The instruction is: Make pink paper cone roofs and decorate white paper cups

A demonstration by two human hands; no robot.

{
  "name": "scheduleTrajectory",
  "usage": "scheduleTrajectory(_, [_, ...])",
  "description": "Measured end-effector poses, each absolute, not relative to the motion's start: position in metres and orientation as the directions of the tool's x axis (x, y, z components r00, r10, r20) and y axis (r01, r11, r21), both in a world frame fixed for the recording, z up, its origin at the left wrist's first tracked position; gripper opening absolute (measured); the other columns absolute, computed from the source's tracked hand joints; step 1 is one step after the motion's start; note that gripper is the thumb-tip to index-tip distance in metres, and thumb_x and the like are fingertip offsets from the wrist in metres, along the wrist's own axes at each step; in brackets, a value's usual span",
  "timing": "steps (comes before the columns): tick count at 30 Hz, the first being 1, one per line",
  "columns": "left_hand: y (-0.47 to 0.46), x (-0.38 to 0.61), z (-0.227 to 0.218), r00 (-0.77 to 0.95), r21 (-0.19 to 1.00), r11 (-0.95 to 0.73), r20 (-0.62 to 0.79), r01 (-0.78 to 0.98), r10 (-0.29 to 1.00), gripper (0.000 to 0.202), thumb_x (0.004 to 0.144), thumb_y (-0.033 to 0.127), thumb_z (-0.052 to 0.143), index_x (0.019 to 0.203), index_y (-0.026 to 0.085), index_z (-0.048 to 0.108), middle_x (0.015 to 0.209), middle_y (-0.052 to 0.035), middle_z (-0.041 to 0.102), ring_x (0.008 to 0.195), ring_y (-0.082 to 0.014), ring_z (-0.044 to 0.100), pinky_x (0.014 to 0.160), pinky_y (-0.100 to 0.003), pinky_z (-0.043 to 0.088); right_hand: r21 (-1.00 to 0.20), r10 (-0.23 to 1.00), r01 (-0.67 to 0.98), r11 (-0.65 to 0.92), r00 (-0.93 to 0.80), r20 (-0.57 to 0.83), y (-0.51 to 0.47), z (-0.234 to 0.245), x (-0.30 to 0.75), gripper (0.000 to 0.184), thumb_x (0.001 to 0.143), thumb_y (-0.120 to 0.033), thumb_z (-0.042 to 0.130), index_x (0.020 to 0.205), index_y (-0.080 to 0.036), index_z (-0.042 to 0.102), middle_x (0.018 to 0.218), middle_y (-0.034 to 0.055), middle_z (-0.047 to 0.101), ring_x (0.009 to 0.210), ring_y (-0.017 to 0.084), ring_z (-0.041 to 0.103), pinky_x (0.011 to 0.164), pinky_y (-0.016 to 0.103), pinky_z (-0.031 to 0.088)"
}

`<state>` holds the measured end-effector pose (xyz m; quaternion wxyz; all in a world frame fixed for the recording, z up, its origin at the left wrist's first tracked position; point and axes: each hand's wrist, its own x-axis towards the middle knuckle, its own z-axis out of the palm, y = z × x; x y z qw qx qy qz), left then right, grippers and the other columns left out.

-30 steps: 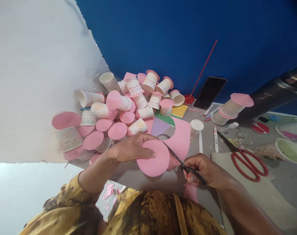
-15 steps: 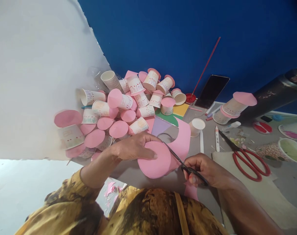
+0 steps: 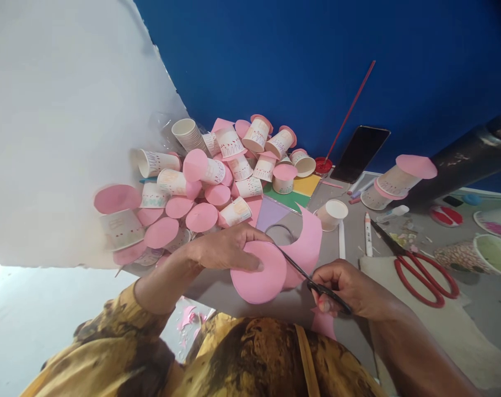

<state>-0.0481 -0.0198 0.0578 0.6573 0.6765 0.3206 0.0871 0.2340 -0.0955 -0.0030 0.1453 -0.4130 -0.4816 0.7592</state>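
Observation:
Between the thumb and fingers of my left hand point(image 3: 227, 248) is a round pink paper disc point(image 3: 260, 278), held flat above the table. My right hand point(image 3: 337, 286) is closed round the black handles of a pair of scissors point(image 3: 302, 268). Their blades run along the upper right edge of the disc, where a curved pink paper offcut point(image 3: 310, 242) hangs off behind them. The blade tips lie close to my left fingers. A dark ring point(image 3: 280, 226) rests just beyond, on the table.
Decorated paper cups point(image 3: 200, 171) with pink discs are heaped at the left. Red-handled scissors point(image 3: 430, 278) lie on a cloth point(image 3: 444, 336) at the right. A phone point(image 3: 360, 154) leans on the blue wall. One plain cup point(image 3: 332, 215) stands behind the offcut.
The pink offcut has shifted and hangs lower, with its pointed upper end more exposed. The disc and scissors have barely moved. Both hands keep their hold.

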Motion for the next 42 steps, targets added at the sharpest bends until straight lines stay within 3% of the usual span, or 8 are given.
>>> scheduleTrajectory(5, [-0.019, -0.046, 0.058, 0.792, 0.937, 0.078, -0.329, 0.339, 0.515, 0.023, 0.074, 0.024, 0.073, 0.095, 0.016, 0.081, 0.091, -0.0057, 0.079, 0.085, -0.0224, 0.069, 0.070, -0.027, 0.055, -0.858, 0.596, 0.173, -0.484, -0.652, -0.468, -0.096, 0.000, 0.233, 0.046, 0.067, -0.058, 0.087, 0.067, -0.016, 0.069, 0.057, -0.0019, 0.061, 0.050, 0.008, 0.044, 0.047, 0.021, 0.035])
scheduleTrajectory(11, [-0.021, -0.044, 0.062, 0.768, 0.915, 0.082, -0.379, 0.396, 0.517, 0.033, 0.076, 0.024, 0.071, 0.106, 0.015, 0.081, 0.104, -0.0076, 0.080, 0.097, -0.0283, 0.071, 0.078, -0.031, 0.057, -0.849, 0.588, 0.204, -0.487, -0.642, -0.491, -0.095, 0.003, 0.233, 0.045, 0.068, -0.057, 0.086, 0.065, -0.016, 0.067, 0.054, -0.0027, 0.058, 0.050, 0.009, 0.044, 0.048, 0.021, 0.036])
scheduleTrajectory(27, [-0.016, -0.048, 0.058, 0.831, 0.927, 0.014, -0.341, 0.374, 0.440, 0.030, 0.077, 0.024, 0.071, 0.105, 0.018, 0.079, 0.105, -0.0080, 0.080, 0.099, -0.0269, 0.071, 0.080, -0.032, 0.056, -0.836, 0.573, 0.199, -0.511, -0.647, -0.504, -0.094, 0.009, 0.227, 0.042, 0.065, -0.052, 0.088, 0.065, -0.015, 0.068, 0.054, -0.0038, 0.057, 0.049, 0.008, 0.045, 0.050, 0.021, 0.039])
scheduleTrajectory(42, [-0.016, -0.048, 0.060, 0.817, 0.918, 0.001, -0.354, 0.397, 0.456, 0.030, 0.074, 0.022, 0.072, 0.102, 0.021, 0.081, 0.102, -0.0071, 0.081, 0.096, -0.0277, 0.073, 0.077, -0.031, 0.056, -0.828, 0.575, 0.193, -0.527, -0.637, -0.514, -0.095, 0.004, 0.231, 0.044, 0.062, -0.054, 0.089, 0.061, -0.015, 0.067, 0.050, -0.0052, 0.053, 0.047, 0.007, 0.039, 0.048, 0.021, 0.035])
